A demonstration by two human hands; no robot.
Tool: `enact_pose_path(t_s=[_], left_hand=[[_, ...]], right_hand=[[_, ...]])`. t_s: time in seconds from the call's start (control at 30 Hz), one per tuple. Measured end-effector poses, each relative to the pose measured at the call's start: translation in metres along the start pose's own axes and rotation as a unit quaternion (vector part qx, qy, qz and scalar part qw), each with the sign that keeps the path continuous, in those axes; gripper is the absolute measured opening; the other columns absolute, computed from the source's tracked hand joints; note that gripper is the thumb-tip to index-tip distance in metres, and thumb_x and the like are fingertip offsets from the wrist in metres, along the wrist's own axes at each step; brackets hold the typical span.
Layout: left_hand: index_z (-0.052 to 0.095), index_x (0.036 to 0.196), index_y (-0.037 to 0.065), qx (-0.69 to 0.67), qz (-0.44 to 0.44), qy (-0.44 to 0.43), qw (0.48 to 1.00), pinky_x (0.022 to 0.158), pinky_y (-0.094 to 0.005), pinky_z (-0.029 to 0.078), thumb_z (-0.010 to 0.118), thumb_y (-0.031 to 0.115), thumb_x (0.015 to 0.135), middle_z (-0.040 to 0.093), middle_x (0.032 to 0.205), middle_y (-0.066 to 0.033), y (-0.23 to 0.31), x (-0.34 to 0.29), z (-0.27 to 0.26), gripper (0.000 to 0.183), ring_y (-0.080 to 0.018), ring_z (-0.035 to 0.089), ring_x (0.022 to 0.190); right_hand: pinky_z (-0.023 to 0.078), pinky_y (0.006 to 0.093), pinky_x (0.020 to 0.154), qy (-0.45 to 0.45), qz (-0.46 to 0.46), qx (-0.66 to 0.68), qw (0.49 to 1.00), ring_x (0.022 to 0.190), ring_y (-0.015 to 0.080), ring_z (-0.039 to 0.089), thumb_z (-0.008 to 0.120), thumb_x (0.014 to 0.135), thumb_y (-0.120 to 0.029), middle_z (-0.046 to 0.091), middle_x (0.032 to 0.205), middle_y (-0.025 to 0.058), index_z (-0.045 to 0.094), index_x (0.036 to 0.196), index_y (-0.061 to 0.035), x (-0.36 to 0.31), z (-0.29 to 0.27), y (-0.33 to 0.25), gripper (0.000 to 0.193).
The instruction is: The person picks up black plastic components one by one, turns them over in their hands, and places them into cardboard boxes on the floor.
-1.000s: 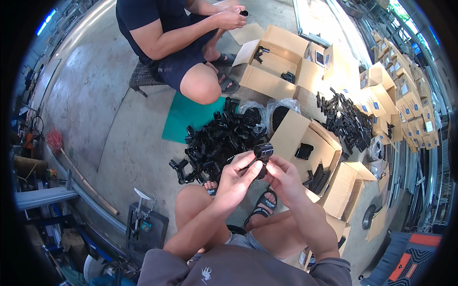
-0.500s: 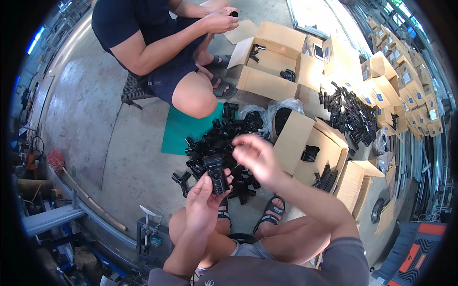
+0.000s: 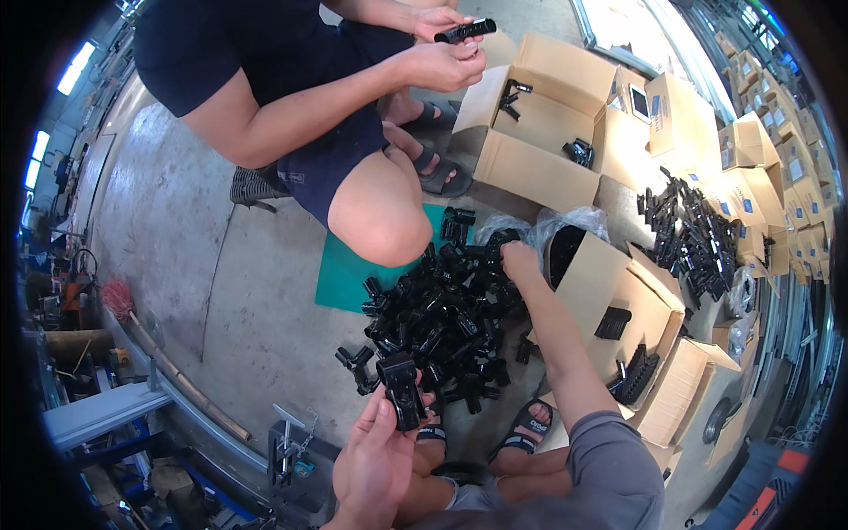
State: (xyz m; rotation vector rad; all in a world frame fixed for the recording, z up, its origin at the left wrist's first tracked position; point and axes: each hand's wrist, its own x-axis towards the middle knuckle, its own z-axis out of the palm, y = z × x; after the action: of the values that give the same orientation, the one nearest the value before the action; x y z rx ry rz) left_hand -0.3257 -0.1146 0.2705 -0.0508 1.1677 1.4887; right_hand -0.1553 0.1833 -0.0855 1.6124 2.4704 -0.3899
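I am watching from far through the head camera, and I am seeing my left hand [image 3: 375,459] low in the picture, closing its fingers around a small black plastic part [image 3: 402,395] and holding it upright above the floor. The part is staying just at the near edge of the big pile of black parts [image 3: 442,318] that is lying on the concrete floor [image 3: 203,265]. My right hand [image 3: 519,263] is stretching forward with the arm long, and it is reaching into the far side of this pile, beside a clear plastic bag [image 3: 530,225]. Its fingers are bending down among the parts, but I cannot tell if they are gripping one or only touching.

A green mat [image 3: 340,274] is lying partly under the pile. At the right of my arm, an open cardboard box [image 3: 618,300] is standing with black pieces inside, and more boxes are standing behind it, with a second heap of black parts [image 3: 689,234] between them.

Across from me another person is sitting low with one knee [image 3: 380,221] near the pile. This person's hands [image 3: 446,53] are holding a black part [image 3: 465,31] over another open box [image 3: 539,132].

My feet in sandals [image 3: 521,433] are showing under my arms.
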Motion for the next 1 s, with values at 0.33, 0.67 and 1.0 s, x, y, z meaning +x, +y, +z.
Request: enact_pose_path(t_s=[0.33,0.67,1.0], left_hand=[[0.040,0.142,-0.003,-0.070,-0.088,-0.011,0.994,0.101,-0.0379,0.047,0.044,0.026,0.106,0.053,0.138,-0.0170,0.003,0.010,0.009,0.046,-0.0234,0.057,0.118],[0.041,0.142,0.001,-0.111,-0.029,-0.054,0.992,0.103,-0.0393,0.048,0.050,0.027,0.104,0.052,0.138,-0.0119,-0.001,0.006,0.009,0.047,-0.0211,0.057,0.117],[0.049,0.140,0.001,-0.063,0.117,-0.112,0.985,0.101,-0.0343,0.048,0.051,0.013,0.104,0.064,0.124,-0.0086,-0.054,-0.015,0.024,0.038,-0.0180,0.061,0.113]], right_hand=[[0.054,0.0438,0.085,0.018,-0.028,0.010,0.999,0.103,0.0292,0.062,0.072,0.077,-0.010,0.064,0.100,0.0103,0.071,0.085,-0.0122,0.004,0.005,0.007,0.008],[0.055,0.0362,0.069,0.121,-0.074,0.379,0.915,0.074,0.0224,0.069,0.070,0.086,-0.011,0.071,0.082,0.0104,0.066,0.091,-0.0030,-0.055,-0.086,-0.014,0.010],[0.056,0.0241,0.074,0.010,-0.058,0.703,0.709,0.081,0.0127,0.069,0.068,0.089,0.004,0.073,0.091,0.0090,0.072,0.100,0.0027,-0.291,-0.282,-0.099,0.012]])
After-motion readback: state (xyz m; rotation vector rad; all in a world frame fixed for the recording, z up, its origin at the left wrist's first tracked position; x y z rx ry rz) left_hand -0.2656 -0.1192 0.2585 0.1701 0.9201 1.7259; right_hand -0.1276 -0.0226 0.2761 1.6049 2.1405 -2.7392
